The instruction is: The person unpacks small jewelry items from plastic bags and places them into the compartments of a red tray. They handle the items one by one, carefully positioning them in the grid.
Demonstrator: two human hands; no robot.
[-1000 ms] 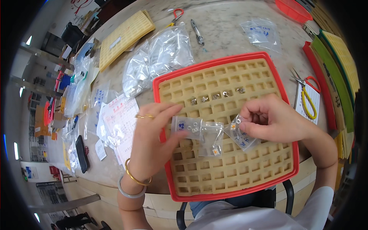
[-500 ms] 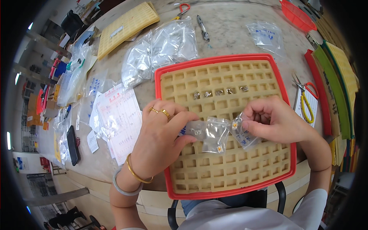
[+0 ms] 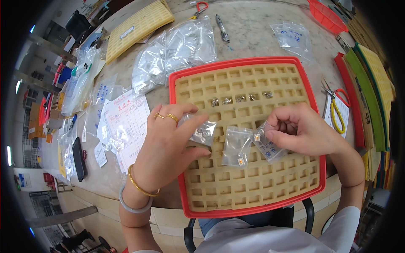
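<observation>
Head view: left hand, grip apart, at a small clear bag; right hand, grip clamped on a marked bag over a red-rimmed tray.

The left hand partly hides a clear bag; the right hand overlaps a marked packet. The top edge crops a red basket.

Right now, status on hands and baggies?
Left fingers at left baggie, grip unclear. Right fingers pinching right baggie. Middle baggie between them on red-rimmed tray.
</observation>
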